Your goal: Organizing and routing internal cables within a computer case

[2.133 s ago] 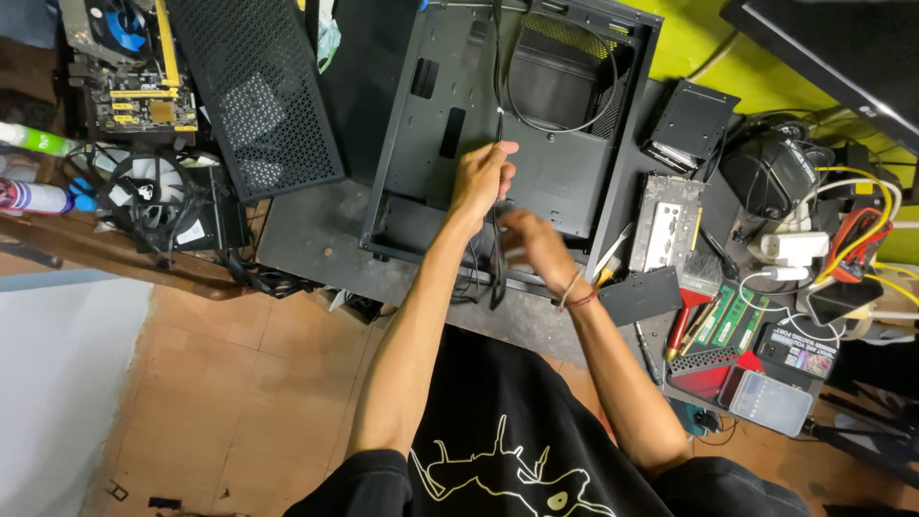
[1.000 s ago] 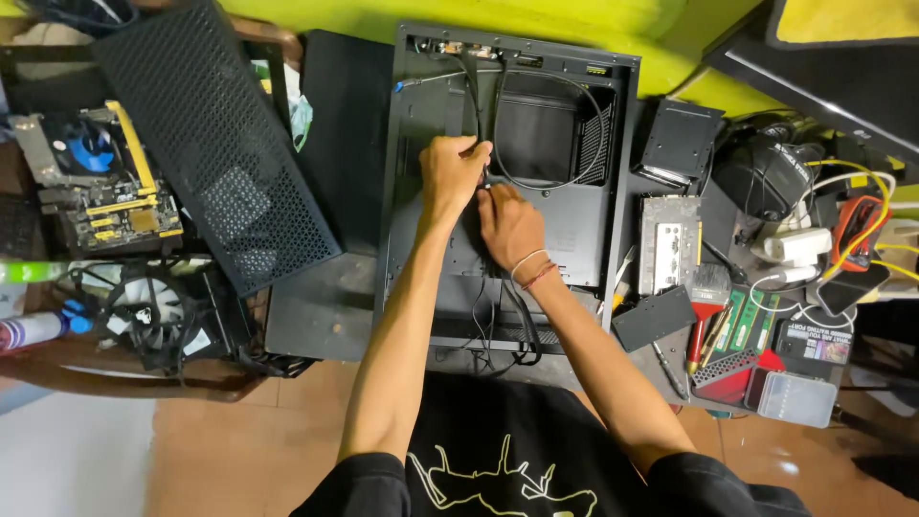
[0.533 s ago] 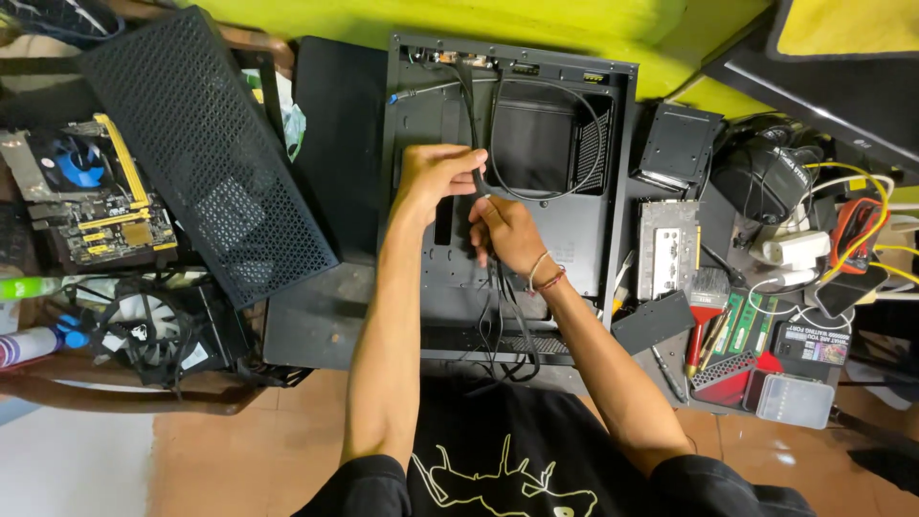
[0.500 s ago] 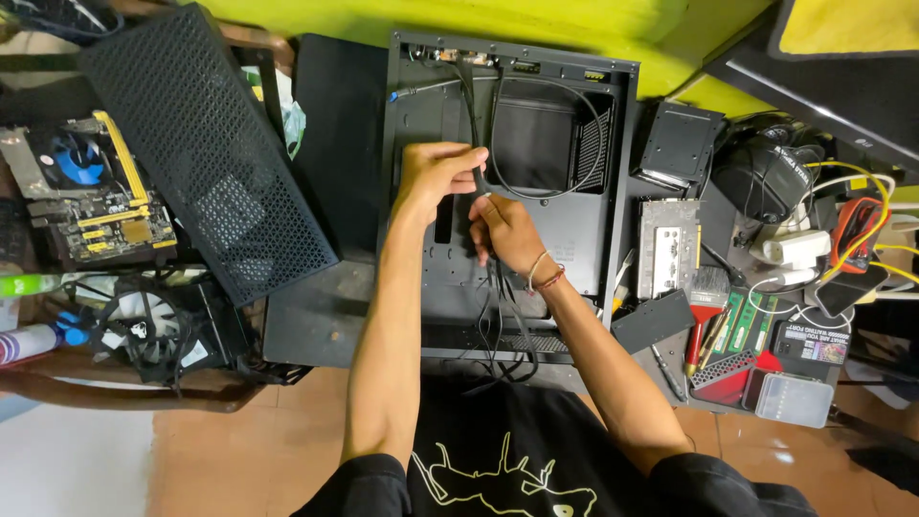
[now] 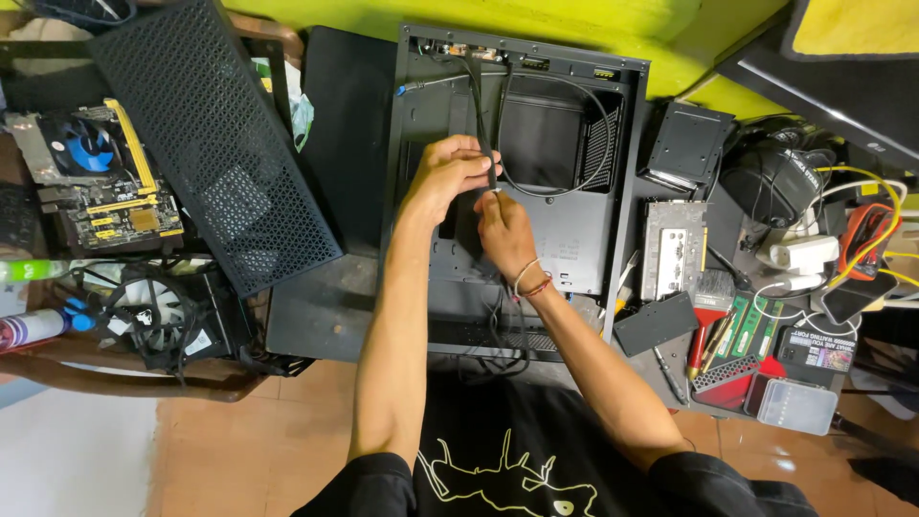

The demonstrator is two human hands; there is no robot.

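Hands: left hand, right hand pinch black cable | open computer case beneath

The fingers meet over the computer case; a mesh panel lies left of them, a graphics card right.

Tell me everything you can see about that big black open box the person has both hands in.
The computer case is a black metal shell lying flat on its side, its panel off so the inside shows. A boxed compartment with a perforated wall sits at its far end, and thin black cables loop across it. The left hand and right hand meet over its middle, pinching a cable. More cable spills over its near edge. A black mesh panel lies apart, to its left.
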